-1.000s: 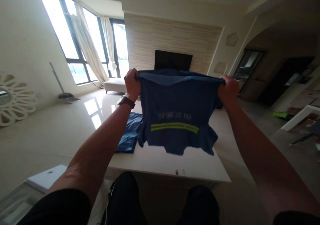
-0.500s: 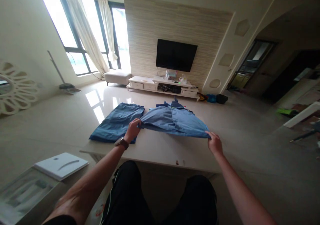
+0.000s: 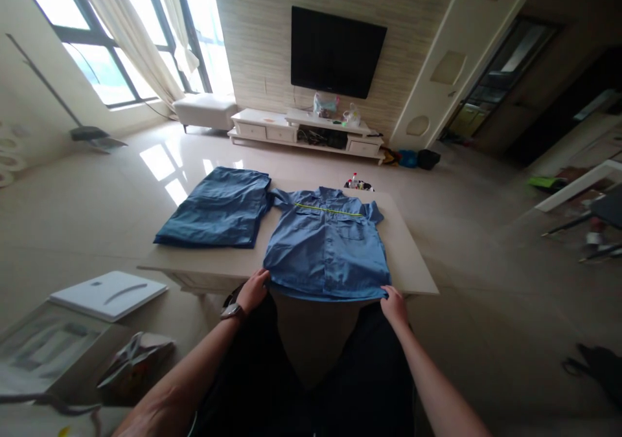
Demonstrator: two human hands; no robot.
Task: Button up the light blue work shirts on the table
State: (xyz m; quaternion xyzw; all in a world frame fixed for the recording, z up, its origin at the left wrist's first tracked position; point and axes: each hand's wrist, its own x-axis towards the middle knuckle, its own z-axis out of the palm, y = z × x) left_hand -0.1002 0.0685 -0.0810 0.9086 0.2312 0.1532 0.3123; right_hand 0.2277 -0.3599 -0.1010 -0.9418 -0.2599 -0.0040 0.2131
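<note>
A blue work shirt [image 3: 328, 249] with a yellow-green stripe across the chest lies spread face up on the low table [image 3: 408, 256], collar away from me. Its hem hangs a little over the table's near edge. My left hand [image 3: 254, 291] is closed on the left corner of the hem, and my right hand [image 3: 394, 305] pinches the right corner. To the left of the shirt, a stack of folded blue clothing [image 3: 218, 207] rests on the same table, close to the shirt's sleeve.
A flat white box [image 3: 109, 294] lies on a bin-like container [image 3: 48, 346] at the lower left. Red-capped bottles [image 3: 354, 181] show beyond the table's far edge. A white TV cabinet [image 3: 272, 126] and a grey ottoman [image 3: 207, 112] stand by the far wall.
The shirt, raised and billowing before, now lies flat with its chest and stripe showing. Both hands have come down and closer to me with the hem. The view has tilted lower.
</note>
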